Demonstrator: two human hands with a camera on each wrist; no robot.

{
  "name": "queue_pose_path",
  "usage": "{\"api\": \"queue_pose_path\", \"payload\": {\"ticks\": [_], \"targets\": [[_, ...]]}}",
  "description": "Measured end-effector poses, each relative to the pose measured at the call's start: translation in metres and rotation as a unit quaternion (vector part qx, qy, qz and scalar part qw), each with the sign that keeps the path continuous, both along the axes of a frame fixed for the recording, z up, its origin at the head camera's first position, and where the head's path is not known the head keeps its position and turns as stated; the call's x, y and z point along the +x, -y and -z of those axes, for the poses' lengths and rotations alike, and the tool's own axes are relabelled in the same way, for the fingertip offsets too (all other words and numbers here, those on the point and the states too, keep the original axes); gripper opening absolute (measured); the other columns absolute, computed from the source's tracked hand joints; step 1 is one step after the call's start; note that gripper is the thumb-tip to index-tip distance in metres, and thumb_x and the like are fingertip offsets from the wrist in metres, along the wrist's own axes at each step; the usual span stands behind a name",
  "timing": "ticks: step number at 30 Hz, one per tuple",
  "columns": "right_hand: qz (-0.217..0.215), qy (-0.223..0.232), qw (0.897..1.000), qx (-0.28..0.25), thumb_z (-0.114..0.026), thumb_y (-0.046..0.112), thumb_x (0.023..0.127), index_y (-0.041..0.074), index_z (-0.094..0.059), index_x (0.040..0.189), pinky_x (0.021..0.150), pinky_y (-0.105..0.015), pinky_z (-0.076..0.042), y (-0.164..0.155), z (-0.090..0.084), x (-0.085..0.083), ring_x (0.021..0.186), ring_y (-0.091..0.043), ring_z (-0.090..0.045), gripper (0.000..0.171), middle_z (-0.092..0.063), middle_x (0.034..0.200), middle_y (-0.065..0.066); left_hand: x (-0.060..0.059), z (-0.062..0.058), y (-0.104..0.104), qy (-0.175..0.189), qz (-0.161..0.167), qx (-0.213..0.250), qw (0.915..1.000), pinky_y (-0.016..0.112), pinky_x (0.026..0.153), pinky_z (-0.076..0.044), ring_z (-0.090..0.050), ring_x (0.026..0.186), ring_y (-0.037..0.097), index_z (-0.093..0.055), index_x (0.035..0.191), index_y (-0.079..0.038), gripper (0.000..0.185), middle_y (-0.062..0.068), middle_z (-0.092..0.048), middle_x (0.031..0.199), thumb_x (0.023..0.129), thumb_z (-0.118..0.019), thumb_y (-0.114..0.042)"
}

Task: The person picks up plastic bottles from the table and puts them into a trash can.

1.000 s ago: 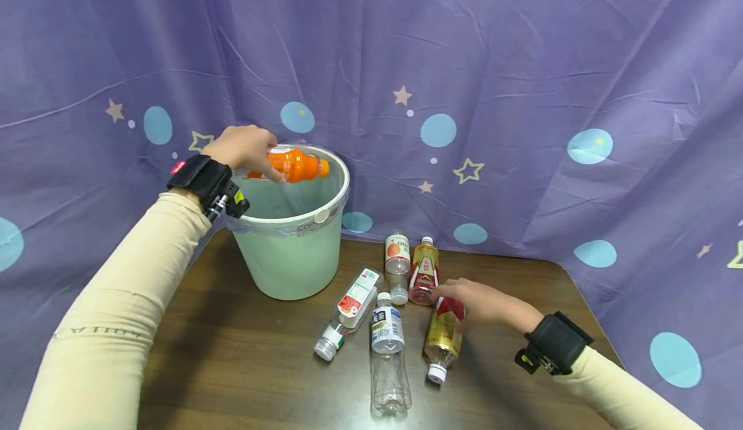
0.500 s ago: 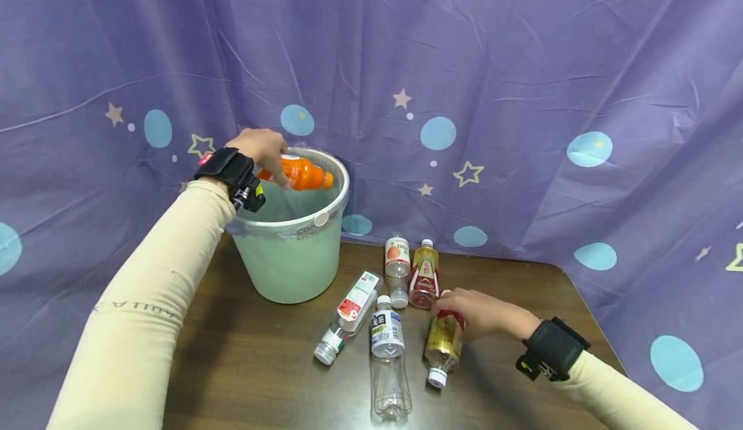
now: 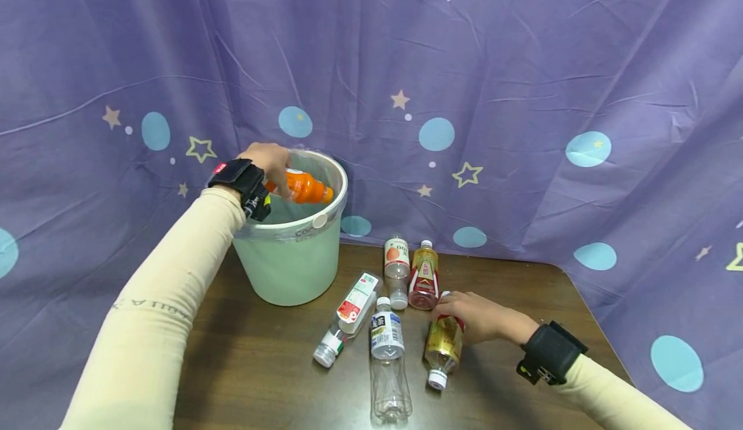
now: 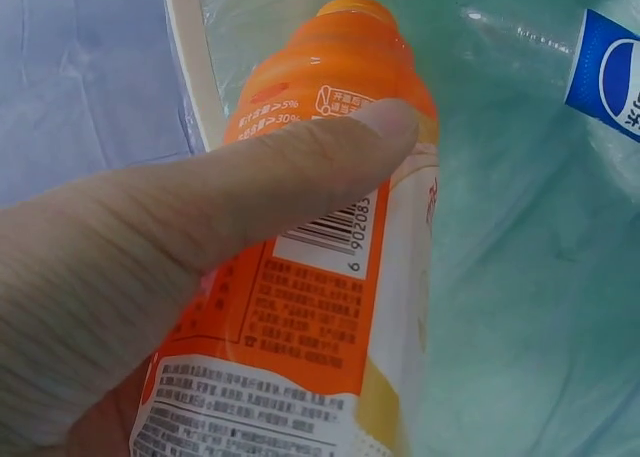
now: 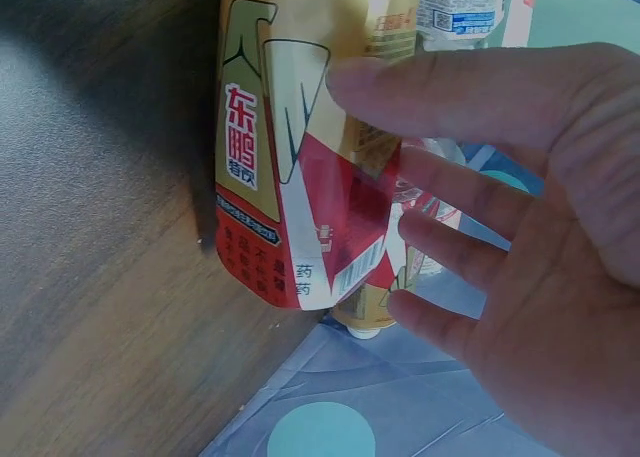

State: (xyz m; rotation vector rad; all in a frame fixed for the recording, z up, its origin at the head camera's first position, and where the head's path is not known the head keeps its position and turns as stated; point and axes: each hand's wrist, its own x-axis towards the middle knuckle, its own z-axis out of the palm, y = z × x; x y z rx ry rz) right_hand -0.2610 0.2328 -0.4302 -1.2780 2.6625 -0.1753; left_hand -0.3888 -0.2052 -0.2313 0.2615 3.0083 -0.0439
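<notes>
1. Head view: the left hand [image 3: 268,161] holds an orange bottle [image 3: 304,187] lying sideways over the mouth of the pale green bin [image 3: 290,263], its grip wrapped round the bottle's base end. The right hand [image 3: 476,315] rests on the gold-and-red bottle [image 3: 444,345] lying on the tabletop [image 3: 244,365] (four more bottles lie just beside it).
2. Left wrist view: the thumb [image 4: 300,167] presses along the orange bottle [image 4: 330,307], cap end pointing into the lined bin [image 4: 520,307].
3. Right wrist view: the right hand [image 5: 540,277] has its fingers [image 5: 440,97] spread and nearly straight, grip not closed, against the gold-and-red bottle [image 5: 290,147].
</notes>
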Motion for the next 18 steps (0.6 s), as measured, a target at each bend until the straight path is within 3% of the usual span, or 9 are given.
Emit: {"api": "queue_pose_path", "payload": {"ticks": [7, 15, 18], "targets": [[-0.003, -0.013, 1.000, 0.003, -0.082, -0.005, 0.065, 0.022, -0.069, 0.118, 0.090, -0.055, -0.052, 0.000, 0.008, -0.001, 0.115, -0.028, -0.061, 0.061, -0.066, 0.119, -0.001, -0.005, 0.005, 0.001, 0.013, -0.011, 0.020, 0.9997, 0.045, 0.090, -0.051, -0.061, 0.099, 0.031, -0.067, 0.123, -0.005, 0.067, 0.013, -0.070, 0.111, 0.068, -0.090, -0.035], [-0.002, -0.012, 1.000, 0.013, -0.081, -0.010, 0.064, 0.018, -0.067, 0.123, 0.098, -0.064, -0.048, 0.001, 0.015, 0.002, 0.124, -0.035, -0.056, 0.067, -0.064, 0.128, -0.005, -0.011, 0.018, 0.007, 0.017, -0.016, 0.049, 0.9985, 0.043, 0.085, -0.050, -0.059, 0.095, 0.031, -0.068, 0.117, -0.003, 0.064, 0.012, -0.069, 0.105, 0.066, -0.092, -0.033], [-0.002, -0.016, 1.000, 0.016, -0.080, -0.012, 0.065, 0.018, -0.067, 0.123, 0.100, -0.065, -0.047, 0.002, 0.018, 0.003, 0.125, -0.036, -0.055, 0.067, -0.063, 0.128, -0.006, -0.011, 0.024, 0.009, 0.014, -0.017, 0.067, 0.9975, 0.039, 0.078, -0.048, -0.058, 0.088, 0.029, -0.071, 0.108, -0.004, 0.055, 0.009, -0.067, 0.095, 0.065, -0.093, -0.030]]}}
